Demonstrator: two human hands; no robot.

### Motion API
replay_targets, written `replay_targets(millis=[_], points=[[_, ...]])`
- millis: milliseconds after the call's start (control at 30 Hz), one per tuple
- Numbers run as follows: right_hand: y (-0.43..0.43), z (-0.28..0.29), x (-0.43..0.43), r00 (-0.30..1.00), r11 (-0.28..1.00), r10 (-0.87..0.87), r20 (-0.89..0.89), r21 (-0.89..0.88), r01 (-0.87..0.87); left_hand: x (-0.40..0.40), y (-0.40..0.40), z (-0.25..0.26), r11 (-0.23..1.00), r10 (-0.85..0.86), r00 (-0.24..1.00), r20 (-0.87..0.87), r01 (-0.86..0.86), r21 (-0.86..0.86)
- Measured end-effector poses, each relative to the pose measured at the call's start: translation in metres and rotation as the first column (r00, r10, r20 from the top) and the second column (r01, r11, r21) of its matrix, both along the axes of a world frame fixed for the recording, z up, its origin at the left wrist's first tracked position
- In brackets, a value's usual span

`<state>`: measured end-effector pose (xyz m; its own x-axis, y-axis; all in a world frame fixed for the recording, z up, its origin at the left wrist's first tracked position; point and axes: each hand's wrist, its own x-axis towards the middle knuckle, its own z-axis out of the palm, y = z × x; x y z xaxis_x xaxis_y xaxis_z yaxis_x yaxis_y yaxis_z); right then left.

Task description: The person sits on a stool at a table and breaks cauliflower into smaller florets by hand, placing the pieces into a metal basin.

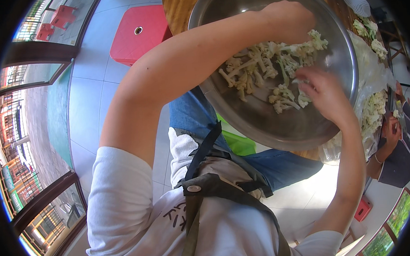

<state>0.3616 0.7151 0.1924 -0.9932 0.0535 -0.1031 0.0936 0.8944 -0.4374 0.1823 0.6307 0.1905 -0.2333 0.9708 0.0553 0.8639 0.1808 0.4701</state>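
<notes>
A wide stainless steel basin [281, 131] sits before me, with many cut cauliflower florets [247, 68] spread over its bottom. My left hand [288, 21] reaches across to the basin's far part, its knuckles up and its fingers bent down out of sight. Touching or just beside its fingertips is a pale floret [318, 41]. Nearer to me, my right hand [325, 92] hangs blurred over the right part of the basin, thumb and fingers pointing left. Close below its thumb lies another floret [304, 99]; whether those fingers grip a piece is unclear.
The basin rests at a wooden table [176, 11]. Right of it are a clear plastic bag [369, 70], more cauliflower [374, 110] and loose florets [378, 48]. Another person's hand [393, 128] works there. A red stool [141, 34] stands left; something green [238, 142] is under the basin.
</notes>
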Motion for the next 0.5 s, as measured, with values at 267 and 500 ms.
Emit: replay_targets(millis=[267, 500], points=[[-0.020, -0.002, 0.007, 0.975, 0.974, 0.219, 0.048, -0.062, -0.216, -0.001, 0.002, -0.002, 1.000, -0.006, 1.000, 0.001, 0.006, 0.023], [-0.032, -0.006, -0.001, 0.908, 0.976, 0.206, 0.366, -0.006, -0.219, -0.001, 0.006, -0.010, 0.997, -0.054, 0.999, -0.007, 0.054, 0.054]])
